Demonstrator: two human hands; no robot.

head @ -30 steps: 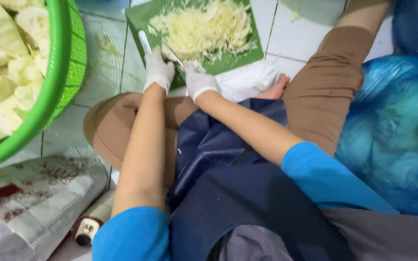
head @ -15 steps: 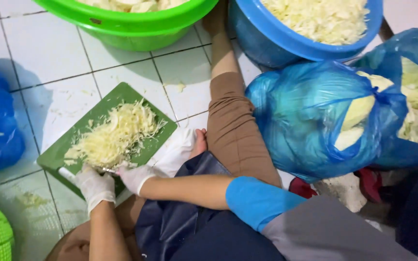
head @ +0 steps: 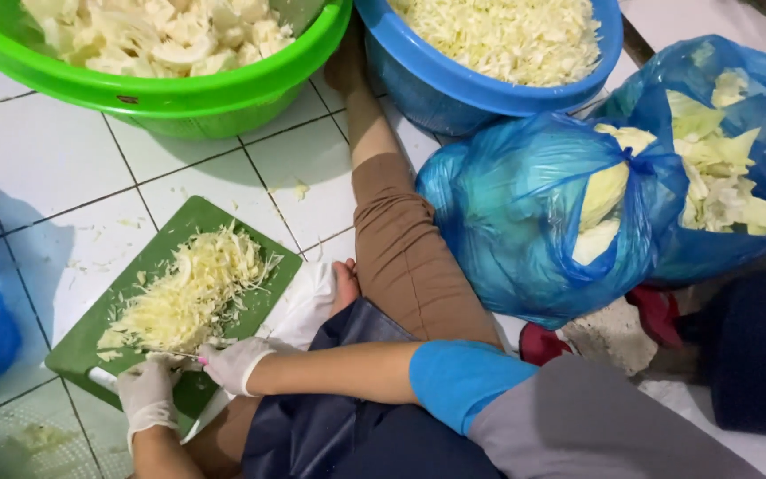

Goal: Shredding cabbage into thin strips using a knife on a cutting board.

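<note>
One pile of shredded cabbage (head: 190, 293) lies on a green cutting board (head: 263, 257) on the tiled floor. The gloved right hand (head: 234, 364) grips a knife; the gloved left hand (head: 148, 395) lies curled at the board's edge, near enough to be nicked. Two basins and two blue bags hold more cabbage.
</note>
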